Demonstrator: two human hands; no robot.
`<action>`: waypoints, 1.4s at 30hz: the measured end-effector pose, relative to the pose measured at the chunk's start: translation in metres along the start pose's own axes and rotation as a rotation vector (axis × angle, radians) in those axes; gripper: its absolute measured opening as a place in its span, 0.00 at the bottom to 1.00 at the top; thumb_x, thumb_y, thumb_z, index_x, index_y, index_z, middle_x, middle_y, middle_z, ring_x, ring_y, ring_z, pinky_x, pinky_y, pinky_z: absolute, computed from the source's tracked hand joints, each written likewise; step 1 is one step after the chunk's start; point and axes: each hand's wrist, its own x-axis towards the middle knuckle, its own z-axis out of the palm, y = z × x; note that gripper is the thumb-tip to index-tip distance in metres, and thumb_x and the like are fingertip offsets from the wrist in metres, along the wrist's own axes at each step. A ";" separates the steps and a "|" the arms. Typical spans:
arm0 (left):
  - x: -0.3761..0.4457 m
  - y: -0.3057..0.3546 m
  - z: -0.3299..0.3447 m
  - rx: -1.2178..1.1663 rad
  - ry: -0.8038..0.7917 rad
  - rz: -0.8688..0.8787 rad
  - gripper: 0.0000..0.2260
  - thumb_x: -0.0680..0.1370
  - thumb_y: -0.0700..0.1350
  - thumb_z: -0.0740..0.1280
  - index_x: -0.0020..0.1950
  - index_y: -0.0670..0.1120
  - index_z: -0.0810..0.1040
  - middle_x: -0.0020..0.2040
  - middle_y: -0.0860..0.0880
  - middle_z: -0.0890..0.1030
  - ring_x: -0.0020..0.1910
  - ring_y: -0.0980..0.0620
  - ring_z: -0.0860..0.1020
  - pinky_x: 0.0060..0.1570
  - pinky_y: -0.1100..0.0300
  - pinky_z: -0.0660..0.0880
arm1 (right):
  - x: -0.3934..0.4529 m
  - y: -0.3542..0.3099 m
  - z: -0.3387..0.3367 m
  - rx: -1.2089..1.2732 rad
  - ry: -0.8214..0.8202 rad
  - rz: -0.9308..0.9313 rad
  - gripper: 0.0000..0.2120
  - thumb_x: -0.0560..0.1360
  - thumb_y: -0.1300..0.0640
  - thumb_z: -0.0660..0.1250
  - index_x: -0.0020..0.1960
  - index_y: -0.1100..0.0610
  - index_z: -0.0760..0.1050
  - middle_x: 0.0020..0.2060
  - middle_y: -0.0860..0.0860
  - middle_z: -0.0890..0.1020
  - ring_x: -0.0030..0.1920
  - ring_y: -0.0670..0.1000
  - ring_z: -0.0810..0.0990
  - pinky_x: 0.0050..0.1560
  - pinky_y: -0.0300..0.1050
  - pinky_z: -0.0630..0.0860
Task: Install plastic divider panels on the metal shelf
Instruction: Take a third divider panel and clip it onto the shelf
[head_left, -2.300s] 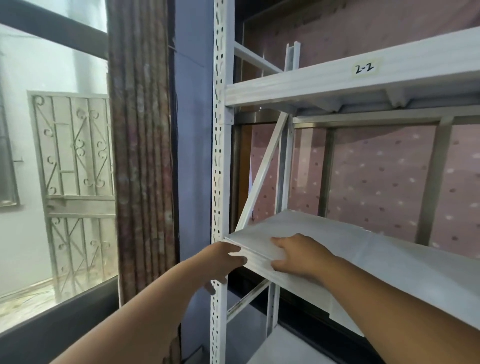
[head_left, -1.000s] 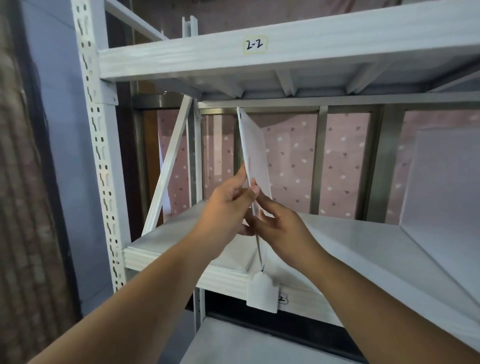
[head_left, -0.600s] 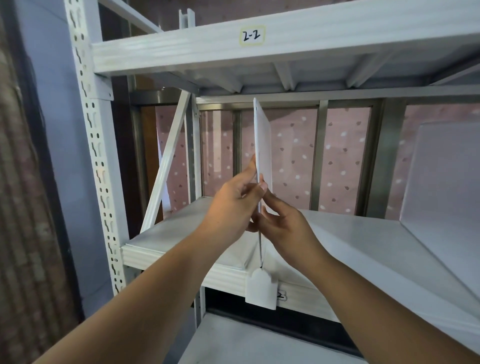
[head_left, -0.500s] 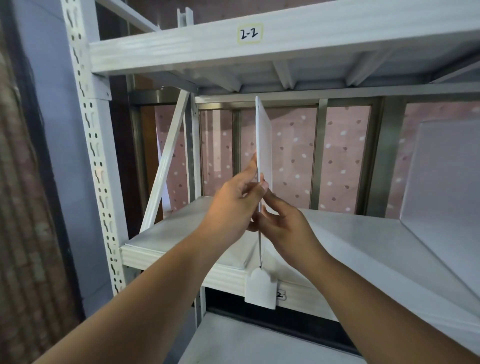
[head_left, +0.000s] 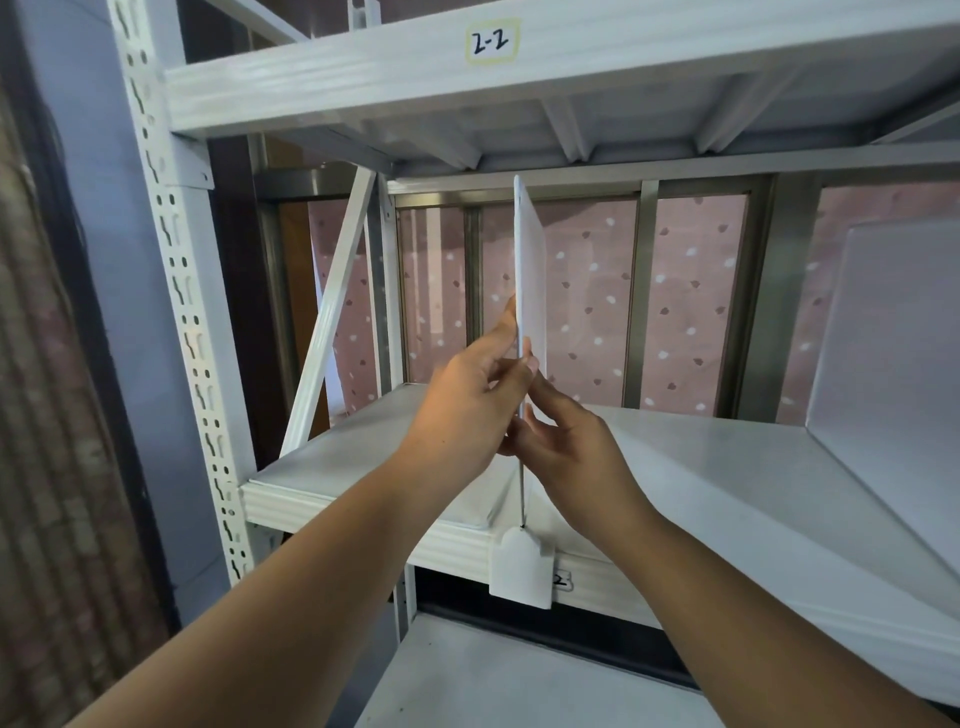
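— Left hand (head_left: 470, 410) and right hand (head_left: 563, 447) both pinch the front edge of the divider panel (head_left: 531, 280), one from each side. See it?

— Yes. Thumbs and fingers are closed on the thin white sheet, about halfway up. A couple of seconds ago that sheet lay flat on the shelf board (head_left: 363, 457) under both palms; now it stands on edge, reaching nearly to the underside of the upper shelf (head_left: 571, 67).

— And a second ago it leaned to the left. It reads as upright now, seen almost edge-on.

— So the tilt is squared out. The white clip tab (head_left: 522, 566) hangs over the front lip of the board, directly below the panel's edge.

— Which suggests the panel is seated, or close to it. I can't tell whether the top has caught on anything.

— Nor can I. Another panel (head_left: 893, 332) stands further right, so this looks like the next bay being marked off.
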 end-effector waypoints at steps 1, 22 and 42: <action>0.001 -0.003 0.000 0.043 0.006 0.029 0.21 0.85 0.47 0.64 0.77 0.61 0.70 0.46 0.48 0.88 0.47 0.46 0.86 0.44 0.51 0.87 | -0.001 0.000 0.000 0.002 -0.002 0.003 0.25 0.84 0.50 0.65 0.79 0.42 0.68 0.73 0.47 0.79 0.74 0.52 0.77 0.74 0.58 0.73; -0.004 -0.020 0.010 0.237 0.091 0.133 0.23 0.84 0.48 0.64 0.78 0.61 0.67 0.37 0.51 0.86 0.37 0.56 0.86 0.38 0.59 0.85 | -0.013 0.011 0.004 -0.074 0.045 -0.073 0.20 0.84 0.53 0.65 0.76 0.46 0.73 0.77 0.47 0.75 0.78 0.46 0.70 0.77 0.55 0.71; -0.029 -0.032 0.019 0.196 0.072 0.120 0.22 0.84 0.46 0.63 0.76 0.64 0.68 0.34 0.44 0.83 0.34 0.46 0.84 0.39 0.45 0.83 | -0.036 0.021 0.012 -0.098 0.084 -0.064 0.28 0.84 0.56 0.66 0.82 0.45 0.64 0.77 0.42 0.74 0.76 0.45 0.73 0.72 0.45 0.75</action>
